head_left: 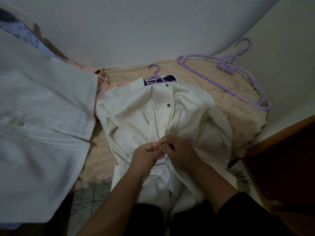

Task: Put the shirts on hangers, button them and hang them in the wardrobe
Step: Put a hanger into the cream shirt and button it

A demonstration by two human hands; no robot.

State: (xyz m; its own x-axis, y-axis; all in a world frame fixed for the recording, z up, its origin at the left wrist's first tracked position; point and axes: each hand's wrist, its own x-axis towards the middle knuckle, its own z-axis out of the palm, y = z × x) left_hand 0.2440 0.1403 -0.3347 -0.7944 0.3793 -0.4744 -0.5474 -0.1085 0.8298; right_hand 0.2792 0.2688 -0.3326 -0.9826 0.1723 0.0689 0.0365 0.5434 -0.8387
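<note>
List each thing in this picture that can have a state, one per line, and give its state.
cream shirt: on a hanger, upper buttons fastened
purple hanger: inside the shirt, hook showing
spare purple hangers: empty, lying on the blanket
left hand: pinching the placket
right hand: pinching the placket

Both hands, the left hand (148, 151) and the right hand (179, 147), are pinching a cream-white shirt (136, 116) edged with thin grey piping. Just beyond the grip, one button (168, 105) is showing reddish and another button (166, 85) dark. A lilac hanger (154, 77) is peeking from the collar; a second lilac hanger (228, 65) is lying farther right on a beige knitted blanket (235, 103).
</note>
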